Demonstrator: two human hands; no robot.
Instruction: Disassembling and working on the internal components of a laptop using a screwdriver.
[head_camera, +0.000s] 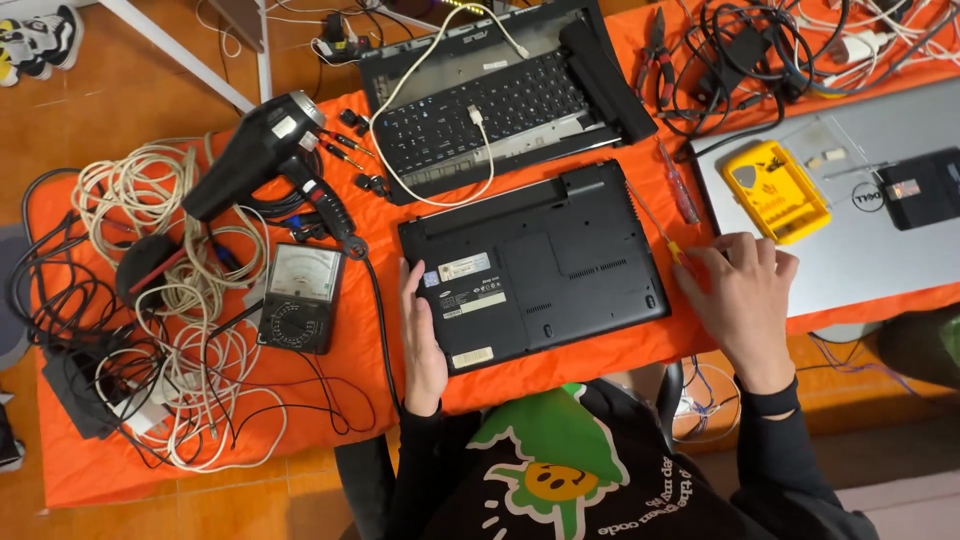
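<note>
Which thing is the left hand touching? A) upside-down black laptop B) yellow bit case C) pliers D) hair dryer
A: the left hand rests flat against the left edge of the upside-down black laptop, while the hair dryer lies apart, up to the left by the meter.

Bench is pretty cluttered: black hair dryer (262, 150) and analog multimeter (300, 297) by a tangle of white cables (185, 300), gutted keyboard deck (500, 95) up top, yellow bit case (776, 190) sitting on a silver laptop (850, 250), pliers (655, 50) nearby.
</note>
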